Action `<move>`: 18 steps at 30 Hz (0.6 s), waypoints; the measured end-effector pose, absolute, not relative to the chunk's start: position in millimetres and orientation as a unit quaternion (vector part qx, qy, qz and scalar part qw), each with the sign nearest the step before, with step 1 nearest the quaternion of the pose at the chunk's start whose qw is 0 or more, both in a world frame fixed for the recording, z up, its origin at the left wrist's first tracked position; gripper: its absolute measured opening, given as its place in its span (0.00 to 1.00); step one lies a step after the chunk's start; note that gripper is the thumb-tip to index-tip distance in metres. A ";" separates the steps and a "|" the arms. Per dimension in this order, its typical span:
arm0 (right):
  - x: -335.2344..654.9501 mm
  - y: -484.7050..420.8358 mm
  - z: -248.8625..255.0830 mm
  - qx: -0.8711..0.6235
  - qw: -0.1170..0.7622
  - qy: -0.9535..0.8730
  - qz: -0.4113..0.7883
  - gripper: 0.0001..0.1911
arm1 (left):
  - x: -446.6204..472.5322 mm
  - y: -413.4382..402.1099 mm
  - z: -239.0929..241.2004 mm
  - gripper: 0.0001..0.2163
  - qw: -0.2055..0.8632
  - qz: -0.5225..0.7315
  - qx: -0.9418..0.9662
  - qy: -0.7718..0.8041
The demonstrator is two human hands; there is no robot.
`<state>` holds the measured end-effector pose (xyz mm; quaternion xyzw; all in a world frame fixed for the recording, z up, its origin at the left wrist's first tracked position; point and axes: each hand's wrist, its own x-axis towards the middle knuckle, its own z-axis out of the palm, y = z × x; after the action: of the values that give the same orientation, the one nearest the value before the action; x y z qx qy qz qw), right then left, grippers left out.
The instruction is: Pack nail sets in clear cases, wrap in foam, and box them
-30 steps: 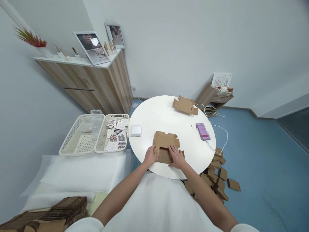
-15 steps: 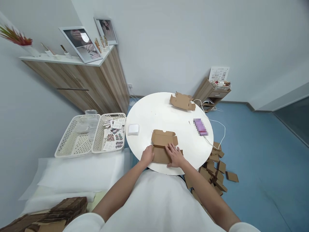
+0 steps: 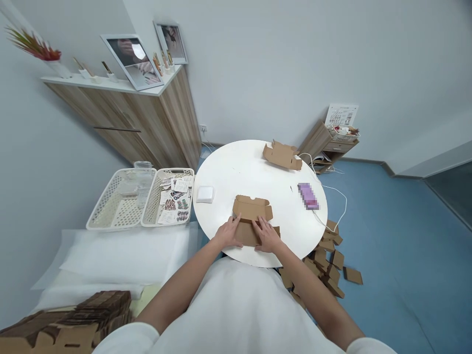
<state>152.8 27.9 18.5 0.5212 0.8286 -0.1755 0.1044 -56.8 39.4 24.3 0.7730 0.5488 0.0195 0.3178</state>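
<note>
A brown cardboard box blank [image 3: 252, 214] lies partly folded on the near side of the round white table [image 3: 254, 177]. My left hand [image 3: 227, 232] presses its left side flap inward. My right hand [image 3: 267, 235] lies flat on the blank's near panel, fingers spread. The far panel of the blank stands raised. A second half-folded cardboard box [image 3: 282, 155] sits at the far edge of the table.
A small white pad [image 3: 205, 193] and a purple phone [image 3: 308, 195] on a white cable lie on the table. Two white baskets [image 3: 121, 199] stand at left, one with printed cards. Folded boxes [image 3: 328, 260] litter the blue floor; flat blanks [image 3: 70, 327] stack at bottom left.
My left hand has moved in from the blank's left edge and folded the side flap over. My right hand stays on the near panel. The view shifted slightly.
</note>
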 end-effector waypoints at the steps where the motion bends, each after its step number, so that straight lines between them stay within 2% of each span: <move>1: 155.2 26.6 19.2 0.521 0.096 0.829 -0.180 0.59 | -55.7 42.2 24.5 0.54 0.317 0.013 0.771 0.552; 4: 172.2 16.9 17.2 0.584 0.020 0.792 -0.176 0.53 | -52.6 47.3 22.1 0.52 0.333 0.017 0.759 0.559; 6: 189.9 6.8 11.7 0.687 -0.070 0.702 -0.172 0.46 | -51.0 47.3 19.5 0.53 0.344 0.022 0.753 0.560; 8: 206.9 -3.0 5.1 0.759 -0.145 0.595 -0.221 0.42 | -48.9 45.8 17.3 0.54 0.352 0.024 0.747 0.564; 12: 219.0 -10.9 3.3 0.747 -0.222 0.505 -0.370 0.32 | -39.2 43.3 14.6 0.55 0.373 0.028 0.729 0.573; 15: 208.5 -5.9 14.1 0.725 -0.278 0.495 -0.389 0.23 | -28.5 42.2 13.0 0.56 0.381 0.029 0.724 0.574; 18: 195.2 -0.1 24.0 0.717 -0.287 0.511 -0.377 0.23 | -19.3 41.2 11.3 0.57 0.385 0.034 0.721 0.575</move>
<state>195.2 -0.1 24.0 0.7167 0.5115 -0.3775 -0.2869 -19.3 41.2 11.3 0.7208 0.5752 0.0340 0.3852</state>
